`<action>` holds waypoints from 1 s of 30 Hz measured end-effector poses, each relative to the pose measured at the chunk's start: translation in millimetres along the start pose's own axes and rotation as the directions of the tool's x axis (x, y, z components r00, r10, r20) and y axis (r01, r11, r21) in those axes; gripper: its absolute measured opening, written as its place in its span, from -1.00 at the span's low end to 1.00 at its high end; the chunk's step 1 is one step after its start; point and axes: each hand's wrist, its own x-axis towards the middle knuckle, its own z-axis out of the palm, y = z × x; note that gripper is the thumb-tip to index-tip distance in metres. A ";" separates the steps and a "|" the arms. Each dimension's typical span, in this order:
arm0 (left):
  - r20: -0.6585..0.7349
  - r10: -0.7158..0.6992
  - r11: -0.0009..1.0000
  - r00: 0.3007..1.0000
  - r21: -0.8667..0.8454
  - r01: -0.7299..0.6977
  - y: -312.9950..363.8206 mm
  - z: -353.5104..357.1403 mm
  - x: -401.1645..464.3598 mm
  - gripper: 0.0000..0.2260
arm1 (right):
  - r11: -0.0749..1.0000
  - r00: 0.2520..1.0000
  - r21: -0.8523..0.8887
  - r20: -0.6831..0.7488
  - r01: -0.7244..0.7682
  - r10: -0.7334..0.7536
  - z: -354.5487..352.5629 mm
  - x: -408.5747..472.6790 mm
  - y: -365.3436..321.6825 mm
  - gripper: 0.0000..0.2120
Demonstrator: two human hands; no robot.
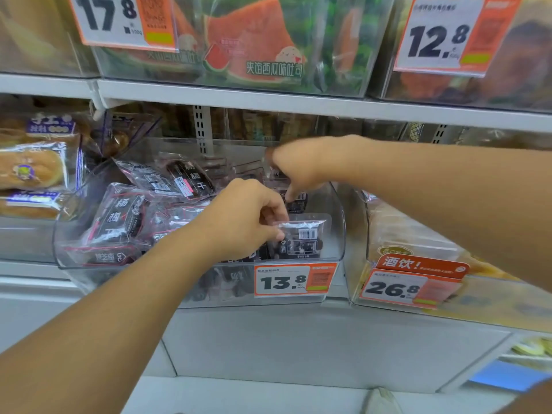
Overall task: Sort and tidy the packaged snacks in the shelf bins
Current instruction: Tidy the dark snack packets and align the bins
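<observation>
A clear plastic shelf bin (334, 204) holds several small dark snack packets with pink edges. My left hand (248, 216) is inside its front right part and pinches the top edge of one upright packet (301, 239) with a barcode facing me. My right hand (295, 165) reaches in from the right, higher and farther back, fingers curled with the index finger pointing down onto a dark packet (295, 201) behind. More packets (119, 219) lie piled loosely on the bin's left side, one (182, 177) leaning at the back.
A 13.8 price tag (294, 280) hangs on the bin's front. Bread packs (30, 168) fill the bin to the left, pale packaged goods with a 26.8 tag (409, 289) the bin to the right. The shelf above (298, 100) carries watermelon-print packs close over my hands.
</observation>
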 end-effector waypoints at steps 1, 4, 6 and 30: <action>-0.048 -0.003 1.000 0.999 -0.015 0.003 0.0 1.9 2.0 -0.85 | 0.996 0.999 0.082 -0.045 0.027 -0.023 -11.2 -8.6 3.8 -0.63; -0.207 -0.041 0.997 0.978 -0.073 0.026 1.5 5.7 9.0 -0.86 | 0.852 0.990 0.520 0.080 0.056 -0.114 -43.1 -47.7 9.1 -0.65; -0.264 -0.057 0.993 0.963 -0.111 0.028 2.2 8.7 12.8 -0.83 | 0.855 0.955 0.512 0.209 0.077 -0.211 -45.9 -64.6 4.3 -0.63; 0.201 -0.213 0.949 0.956 0.273 0.154 -26.5 -27.6 -22.2 -0.31 | 0.997 0.989 -0.047 0.139 0.059 -0.052 15.9 -4.3 -15.5 -0.56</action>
